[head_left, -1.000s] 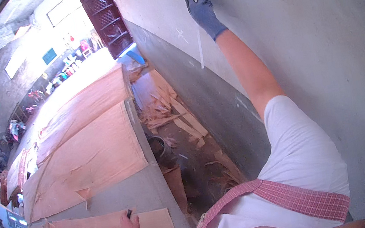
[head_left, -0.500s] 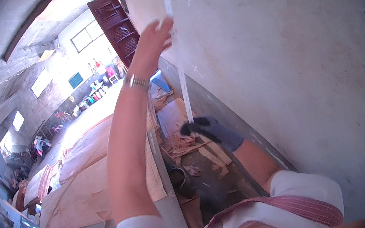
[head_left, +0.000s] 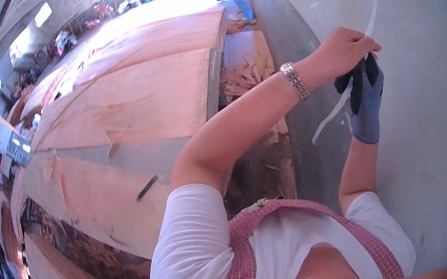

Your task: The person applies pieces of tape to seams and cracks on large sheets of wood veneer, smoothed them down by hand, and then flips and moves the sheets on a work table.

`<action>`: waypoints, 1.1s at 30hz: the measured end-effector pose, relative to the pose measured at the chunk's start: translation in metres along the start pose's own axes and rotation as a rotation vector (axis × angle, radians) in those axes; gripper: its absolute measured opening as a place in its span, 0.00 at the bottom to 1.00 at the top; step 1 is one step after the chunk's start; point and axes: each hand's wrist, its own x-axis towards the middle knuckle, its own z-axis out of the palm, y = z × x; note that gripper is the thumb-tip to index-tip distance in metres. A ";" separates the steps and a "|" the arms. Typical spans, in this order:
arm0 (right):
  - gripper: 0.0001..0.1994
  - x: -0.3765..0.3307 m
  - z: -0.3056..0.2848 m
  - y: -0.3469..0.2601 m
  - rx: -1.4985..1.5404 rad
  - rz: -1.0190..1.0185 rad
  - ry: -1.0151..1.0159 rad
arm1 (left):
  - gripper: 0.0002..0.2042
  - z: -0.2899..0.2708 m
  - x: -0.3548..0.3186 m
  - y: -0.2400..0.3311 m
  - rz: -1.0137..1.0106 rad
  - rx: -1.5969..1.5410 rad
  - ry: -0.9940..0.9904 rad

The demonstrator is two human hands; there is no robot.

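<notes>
Pale grey wall [head_left: 437, 123] fills the right side, with broad sheets of thin wood veneer [head_left: 136, 103] stacked to the left. Both hands meet at the wall on a long white strip [head_left: 374, 4] running down it. The bare left hand [head_left: 344, 50], wristwatch [head_left: 295, 80] on its arm, pinches the strip; the gloved right hand [head_left: 366, 96] grips it just below, the loose end [head_left: 328, 120] curling away. Half a second ago the left hand reached far higher and the right hung low, apart.
</notes>
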 end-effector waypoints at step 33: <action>0.17 -0.025 0.119 0.516 -0.401 0.838 -2.100 | 0.10 -0.064 -0.308 -0.425 -1.222 -0.224 1.066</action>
